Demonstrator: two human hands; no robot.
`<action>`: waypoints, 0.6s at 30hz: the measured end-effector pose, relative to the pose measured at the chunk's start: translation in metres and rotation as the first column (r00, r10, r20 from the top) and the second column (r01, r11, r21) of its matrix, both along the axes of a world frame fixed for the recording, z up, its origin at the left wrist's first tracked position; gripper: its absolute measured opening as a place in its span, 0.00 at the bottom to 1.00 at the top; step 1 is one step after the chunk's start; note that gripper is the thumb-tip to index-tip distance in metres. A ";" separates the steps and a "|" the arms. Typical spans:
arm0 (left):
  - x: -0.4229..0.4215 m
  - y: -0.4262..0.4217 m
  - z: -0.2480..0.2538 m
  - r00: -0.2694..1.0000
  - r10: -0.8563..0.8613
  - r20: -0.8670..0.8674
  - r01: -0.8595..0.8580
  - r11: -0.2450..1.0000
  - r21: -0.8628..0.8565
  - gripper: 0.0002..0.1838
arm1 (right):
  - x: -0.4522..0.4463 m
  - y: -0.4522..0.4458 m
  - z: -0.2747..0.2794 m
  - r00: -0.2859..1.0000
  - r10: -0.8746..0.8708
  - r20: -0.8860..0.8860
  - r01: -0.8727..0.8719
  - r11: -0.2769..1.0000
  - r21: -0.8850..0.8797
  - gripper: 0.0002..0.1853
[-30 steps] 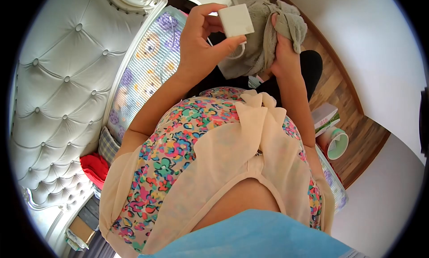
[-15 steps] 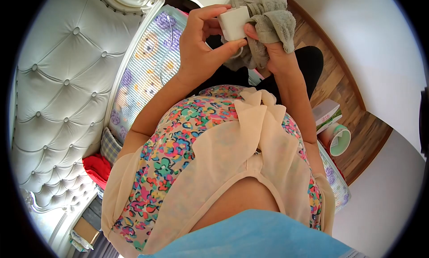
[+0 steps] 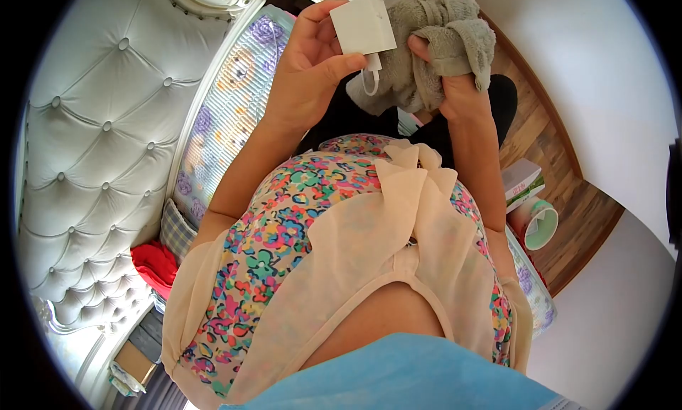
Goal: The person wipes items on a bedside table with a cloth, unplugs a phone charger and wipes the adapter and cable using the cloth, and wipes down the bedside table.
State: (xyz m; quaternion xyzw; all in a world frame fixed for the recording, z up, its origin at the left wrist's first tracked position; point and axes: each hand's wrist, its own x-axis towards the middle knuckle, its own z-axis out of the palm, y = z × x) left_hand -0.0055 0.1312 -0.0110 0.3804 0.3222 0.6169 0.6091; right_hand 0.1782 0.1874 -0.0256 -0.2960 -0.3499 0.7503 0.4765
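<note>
My left hand (image 3: 307, 80) grips a white charger plug (image 3: 363, 25) between its thumb and fingers. Two metal prongs stick out of the plug's upper side. A white cable (image 3: 374, 73) is plugged into its lower end and loops down. Bunched in my right hand (image 3: 462, 94) is a grey fluffy cloth (image 3: 444, 44), its folds covering most of the fingers. The thumb presses on the cloth. Part of the cloth hangs just right of the charger, behind the cable loop.
A patterned mat (image 3: 220, 105) with purple flowers covers the bed, against a tufted white headboard (image 3: 85, 147). A thin white cord lies on the mat. To the right, a box (image 3: 522, 179) and a green-lined bin (image 3: 541, 229) stand on the wooden floor. Red fabric (image 3: 153, 266) lies at left.
My hands have moved apart, the right one shifting rightward with the cloth. The charger has turned in my left hand, so its prongs and plugged-in cable now show, and the cloth is off it.
</note>
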 end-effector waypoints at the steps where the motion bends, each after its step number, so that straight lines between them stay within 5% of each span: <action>1: -0.001 -0.001 0.001 1.000 -0.007 0.027 0.007 1.000 -0.007 0.33 | 0.001 0.000 -0.001 1.000 -0.031 0.000 0.031 0.999 0.032 0.16; 6: 0.001 -0.004 0.002 0.997 -0.009 -0.077 0.006 0.999 -0.037 0.33 | 0.007 -0.005 0.001 0.993 -0.052 0.111 0.045 0.997 0.061 0.12; 8: 0.004 -0.006 -0.001 0.986 -0.016 -0.168 0.011 1.000 -0.030 0.33 | 0.007 -0.001 -0.012 0.822 -0.327 0.466 -0.111 0.711 0.694 0.12; 10: 0.004 -0.006 -0.003 0.989 -0.048 -0.139 0.042 0.998 -0.048 0.34 | 0.002 0.001 -0.026 0.679 -0.527 0.511 -0.298 0.439 0.848 0.13; 11: 0.004 -0.006 -0.005 0.994 -0.074 -0.084 0.070 0.996 -0.049 0.34 | -0.005 0.001 -0.033 0.869 -0.237 0.435 -0.116 0.757 0.644 0.14; 13: 0.002 -0.006 -0.008 0.989 -0.127 -0.079 0.123 0.991 -0.050 0.34 | -0.016 -0.005 -0.014 0.993 0.110 0.041 -0.114 0.988 0.106 0.18; 18: 0.000 -0.010 -0.016 0.972 -0.234 0.024 0.236 0.966 -0.109 0.34 | -0.024 -0.006 -0.010 0.993 0.006 -0.119 -0.012 0.999 -0.043 0.19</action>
